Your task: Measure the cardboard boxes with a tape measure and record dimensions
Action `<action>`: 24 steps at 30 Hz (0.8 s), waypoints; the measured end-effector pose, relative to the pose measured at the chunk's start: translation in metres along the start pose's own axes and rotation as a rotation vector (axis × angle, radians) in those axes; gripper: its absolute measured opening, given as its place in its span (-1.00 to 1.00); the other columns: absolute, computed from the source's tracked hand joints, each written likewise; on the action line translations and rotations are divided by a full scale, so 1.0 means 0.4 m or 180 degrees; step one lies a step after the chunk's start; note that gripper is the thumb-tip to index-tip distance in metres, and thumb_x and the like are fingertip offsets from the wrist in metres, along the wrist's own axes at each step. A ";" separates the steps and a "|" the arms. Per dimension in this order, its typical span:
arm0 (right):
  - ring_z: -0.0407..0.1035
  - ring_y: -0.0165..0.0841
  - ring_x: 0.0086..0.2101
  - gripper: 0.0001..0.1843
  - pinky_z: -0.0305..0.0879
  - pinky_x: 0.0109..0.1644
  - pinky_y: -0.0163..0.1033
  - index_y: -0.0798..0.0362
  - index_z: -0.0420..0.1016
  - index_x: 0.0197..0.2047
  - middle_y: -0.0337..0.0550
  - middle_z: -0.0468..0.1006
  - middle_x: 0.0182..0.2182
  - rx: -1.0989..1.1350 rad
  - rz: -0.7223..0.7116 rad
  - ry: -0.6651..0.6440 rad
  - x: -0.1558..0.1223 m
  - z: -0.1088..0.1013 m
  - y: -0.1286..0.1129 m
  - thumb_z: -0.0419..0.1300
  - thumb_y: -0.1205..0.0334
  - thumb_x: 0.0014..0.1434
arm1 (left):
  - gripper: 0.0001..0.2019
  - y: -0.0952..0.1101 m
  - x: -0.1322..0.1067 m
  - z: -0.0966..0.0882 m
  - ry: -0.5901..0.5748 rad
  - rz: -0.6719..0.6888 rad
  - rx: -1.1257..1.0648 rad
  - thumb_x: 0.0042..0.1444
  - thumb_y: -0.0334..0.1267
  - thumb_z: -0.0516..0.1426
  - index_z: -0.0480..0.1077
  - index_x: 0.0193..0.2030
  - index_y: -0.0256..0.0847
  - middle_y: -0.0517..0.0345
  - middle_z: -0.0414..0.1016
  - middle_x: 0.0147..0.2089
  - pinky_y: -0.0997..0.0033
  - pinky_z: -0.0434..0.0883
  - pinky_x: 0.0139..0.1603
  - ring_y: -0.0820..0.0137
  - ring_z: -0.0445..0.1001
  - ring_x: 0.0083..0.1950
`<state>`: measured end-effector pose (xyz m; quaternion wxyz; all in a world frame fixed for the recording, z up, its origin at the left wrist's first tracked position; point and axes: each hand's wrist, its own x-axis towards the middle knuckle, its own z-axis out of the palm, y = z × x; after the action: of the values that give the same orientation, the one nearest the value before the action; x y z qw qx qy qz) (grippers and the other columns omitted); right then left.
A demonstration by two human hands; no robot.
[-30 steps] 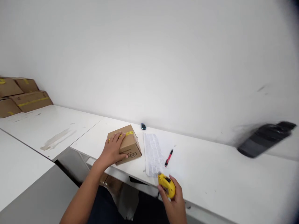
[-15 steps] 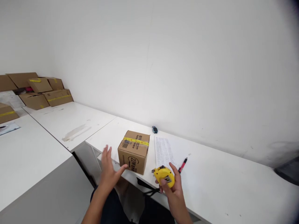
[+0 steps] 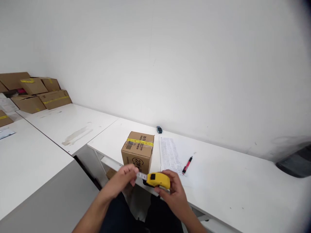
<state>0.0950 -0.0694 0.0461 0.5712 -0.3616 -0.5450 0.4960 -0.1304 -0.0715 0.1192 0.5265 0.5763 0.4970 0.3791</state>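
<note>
Your left hand has moved off its spread pose beside the box and come across to the tape measure, which your right hand has turned over. Before you runs the white desk. On it, the box sits close to the front edge, a little in from the front left corner. Just right of it lies the written sheet. Held at the desk's front edge, the tape measure is clamped in your right fingers. Right of the sheet's writing lies the red and black pen. A short length of blade is out, pinched in your left fingers, though they hide its tip. To draw it well, I'd grip the body firmly, pull straight and level, and avoid letting the blade twist or snap back.
</note>
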 end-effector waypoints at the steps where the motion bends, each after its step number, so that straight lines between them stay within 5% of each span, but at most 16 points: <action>1: 0.50 -0.28 -0.21 -0.43 0.48 -0.14 -0.20 -0.09 0.34 0.01 -0.14 0.55 -0.17 0.0116 -0.0003 0.0244 0.009 -0.020 0.001 0.45 0.16 -0.05 | -0.58 0.016 0.018 -0.035 0.0178 0.0120 0.0063 0.18 0.14 0.06 0.26 -0.46 -0.20 0.27 0.28 -0.54 0.45 0.21 -0.35 0.46 0.24 -0.46; 7: 0.47 -0.25 -0.15 -0.43 0.44 -0.08 -0.12 -0.06 0.36 0.01 -0.14 0.55 -0.16 0.0106 -0.0372 0.0983 0.105 -0.143 -0.024 0.45 0.13 -0.05 | -0.59 0.103 0.152 -0.201 0.1907 0.0584 0.1771 0.18 0.10 0.03 0.17 -0.53 -0.15 0.30 0.19 -0.57 0.43 0.10 -0.43 0.42 0.17 -0.48; 11: 0.44 -0.22 -0.12 -0.40 0.42 -0.05 -0.09 0.00 0.38 0.10 -0.05 0.52 -0.04 -0.0283 -0.0389 0.0881 0.166 -0.095 -0.038 0.38 0.02 0.02 | -0.59 0.080 0.225 -0.205 0.1472 0.0172 0.2046 0.10 0.16 0.06 0.23 -0.49 -0.15 0.28 0.31 -0.51 0.41 0.16 -0.41 0.37 0.28 -0.42; 17: 0.42 -0.27 -0.18 -0.43 0.42 -0.14 -0.20 0.07 0.39 0.14 0.00 0.50 -0.02 -0.0843 -0.0671 0.0618 0.218 0.032 -0.029 0.28 -0.01 0.12 | -0.43 0.043 0.233 -0.187 0.0788 -0.0373 0.0653 0.07 0.28 0.05 0.26 0.00 -0.15 0.03 0.49 -0.09 0.31 0.38 -0.18 0.20 0.48 -0.08; 24: 0.44 -0.26 -0.16 -0.41 0.43 -0.14 -0.22 0.07 0.38 0.15 0.00 0.50 -0.02 -0.0692 -0.0509 0.0610 0.206 0.019 -0.026 0.29 -0.01 0.10 | -0.46 0.052 0.213 -0.184 0.0427 -0.0422 0.0304 0.10 0.28 0.05 0.26 -0.01 -0.12 0.09 0.47 -0.08 0.33 0.39 -0.15 0.26 0.46 -0.09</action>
<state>0.0821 0.0062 0.0790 0.6158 -0.4223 -0.5655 0.3503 -0.1786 0.0293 0.1439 0.4879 0.5399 0.5856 0.3570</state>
